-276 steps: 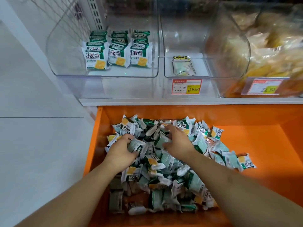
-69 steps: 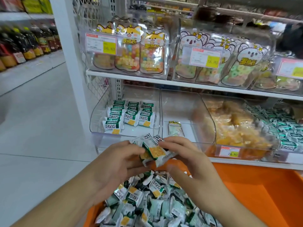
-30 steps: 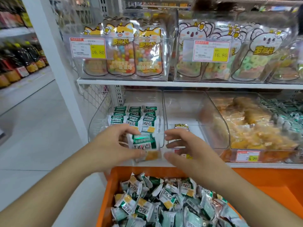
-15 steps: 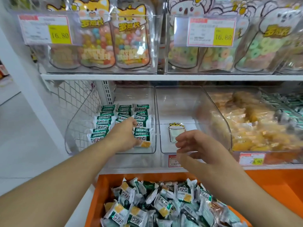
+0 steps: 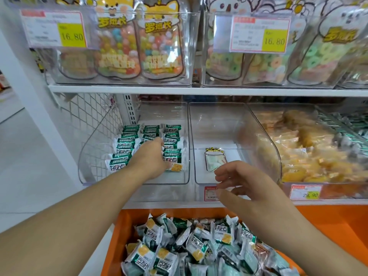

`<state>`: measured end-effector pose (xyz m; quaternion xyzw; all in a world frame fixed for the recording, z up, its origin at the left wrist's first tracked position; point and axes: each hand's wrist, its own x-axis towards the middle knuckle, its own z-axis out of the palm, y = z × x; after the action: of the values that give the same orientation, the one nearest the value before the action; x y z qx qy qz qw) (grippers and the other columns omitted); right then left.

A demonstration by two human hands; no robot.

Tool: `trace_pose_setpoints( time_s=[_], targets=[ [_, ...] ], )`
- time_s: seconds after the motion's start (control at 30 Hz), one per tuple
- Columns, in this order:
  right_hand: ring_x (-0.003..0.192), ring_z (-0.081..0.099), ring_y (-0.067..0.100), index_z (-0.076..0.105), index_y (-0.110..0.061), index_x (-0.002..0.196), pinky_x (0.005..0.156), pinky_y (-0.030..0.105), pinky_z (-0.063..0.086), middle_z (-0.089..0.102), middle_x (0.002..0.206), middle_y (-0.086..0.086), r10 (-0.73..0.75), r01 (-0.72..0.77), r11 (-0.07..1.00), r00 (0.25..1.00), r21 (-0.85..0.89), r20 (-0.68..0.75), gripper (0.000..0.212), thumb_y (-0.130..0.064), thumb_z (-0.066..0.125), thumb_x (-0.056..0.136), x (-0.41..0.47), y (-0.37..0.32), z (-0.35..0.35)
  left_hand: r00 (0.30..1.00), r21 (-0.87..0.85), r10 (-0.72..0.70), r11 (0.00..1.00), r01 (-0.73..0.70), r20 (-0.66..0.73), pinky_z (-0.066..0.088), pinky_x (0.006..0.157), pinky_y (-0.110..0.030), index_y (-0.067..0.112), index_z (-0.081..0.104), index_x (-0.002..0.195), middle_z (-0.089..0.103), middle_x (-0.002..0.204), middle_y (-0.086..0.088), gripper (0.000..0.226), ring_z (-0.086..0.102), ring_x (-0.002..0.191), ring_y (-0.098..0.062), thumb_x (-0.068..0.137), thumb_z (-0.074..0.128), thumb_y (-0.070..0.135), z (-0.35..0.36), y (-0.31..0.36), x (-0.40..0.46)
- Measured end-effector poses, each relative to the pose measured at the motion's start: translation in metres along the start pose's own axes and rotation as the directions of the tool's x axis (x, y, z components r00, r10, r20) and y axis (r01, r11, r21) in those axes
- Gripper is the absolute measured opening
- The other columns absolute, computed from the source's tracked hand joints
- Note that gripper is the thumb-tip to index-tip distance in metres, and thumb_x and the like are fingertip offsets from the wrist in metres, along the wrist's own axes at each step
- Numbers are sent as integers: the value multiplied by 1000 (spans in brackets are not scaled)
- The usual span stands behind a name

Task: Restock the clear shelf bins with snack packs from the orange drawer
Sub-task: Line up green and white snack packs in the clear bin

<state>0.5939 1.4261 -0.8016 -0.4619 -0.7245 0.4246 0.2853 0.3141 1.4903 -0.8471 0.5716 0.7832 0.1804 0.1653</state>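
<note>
Left hand (image 5: 153, 158) reaches into the left bin (image 5: 180, 181), grip hidden; right hand (image 5: 239, 180) hovers loosely open. Packs (image 5: 173, 156) look light, crinkly, slippery; pinch their edges.

We see the left hand (image 5: 152, 158), which 9.2 s ago digs in the drawer (image 5: 326, 226) beside the right hand (image 5: 242, 181), now reaching deep into the left bin (image 5: 185, 156), its fingers among the middle row of packs (image 5: 172, 154). The stack it carries 1.0 s ago at the bin's 6 o'clock rim is no longer in view in its grip. The right hand, which steadies that stack 2.3 s ago, now hovers loose and empty before the middle bin (image 5: 229, 124), toward 3 o'clock of the left hand. Our view rises from the drawer to the shelves.
</note>
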Motion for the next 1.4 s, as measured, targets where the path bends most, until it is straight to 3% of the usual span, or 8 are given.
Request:
trace_pose_setpoints(
  time_s=[0.37,0.63,0.8,0.9,0.97,1.07,1.27,1.4],
  targets=[
    [98,69,4,68,-36,108,79,23,57,72,104,-15,15,-14,1000,1000,23,-2,25,-17,75,93,-2,6,-5,999,-34,25,999,-26,-38,54,84,-35,18,47,145,63,119,3,76,63,98,-17,83,87,38,-16,7,-20],
    [98,69,5,69,-35,107,86,30,58,71,101,-17,16,-16,1000,997,-3,73,19,-25,74,92,-19,13,-16,974,-395,144,896,-202,-173,57,87,-27,28,61,128,64,114,15,50,63,105,-1,85,86,30,-25,16,-107],
    [89,70,12,69,-33,103,78,28,57,71,97,-7,88,-78,994,988,-79,125,13,-32,76,92,-32,32,-18,995,-580,83,809,-97,-51,60,81,-29,33,65,113,70,107,10,35,71,92,-6,87,83,17,4,14,-166],
    [75,65,9,67,-28,104,57,19,50,71,95,-5,183,-156,972,971,-175,155,13,-29,74,94,-42,54,-7,996,-496,59,868,-19,66,54,78,-19,35,64,112,70,106,13,33,69,89,1,87,84,27,42,1,-192],
    [79,67,14,64,-28,101,64,29,54,72,94,-6,238,-194,946,960,-261,150,13,-30,74,93,-48,78,4,986,-420,28,906,44,163,50,74,-13,31,63,116,67,110,13,32,66,92,-1,90,82,31,71,-10,-204],
    [82,64,22,60,-24,113,76,36,49,68,104,0,330,-236,889,924,-393,191,22,-29,72,94,-56,118,18,959,-377,-23,916,134,284,52,85,-22,26,60,125,62,118,8,37,62,100,-6,94,78,34,110,-25,-213],
    [69,66,15,47,-17,151,54,28,53,55,145,10,457,-364,756,889,-544,41,60,-26,70,95,-55,188,24,959,-233,-110,957,173,263,48,102,-30,18,48,149,55,147,2,58,59,125,-18,98,71,35,160,-42,-181],
    [103,67,21,50,-20,150,87,36,61,59,141,4,480,-425,757,877,-497,-18,70,-44,78,90,-55,228,42,971,-167,-112,975,149,212,50,107,-36,17,49,151,56,151,-2,58,59,130,-22,98,70,24,187,-51,-152]
  ],
)
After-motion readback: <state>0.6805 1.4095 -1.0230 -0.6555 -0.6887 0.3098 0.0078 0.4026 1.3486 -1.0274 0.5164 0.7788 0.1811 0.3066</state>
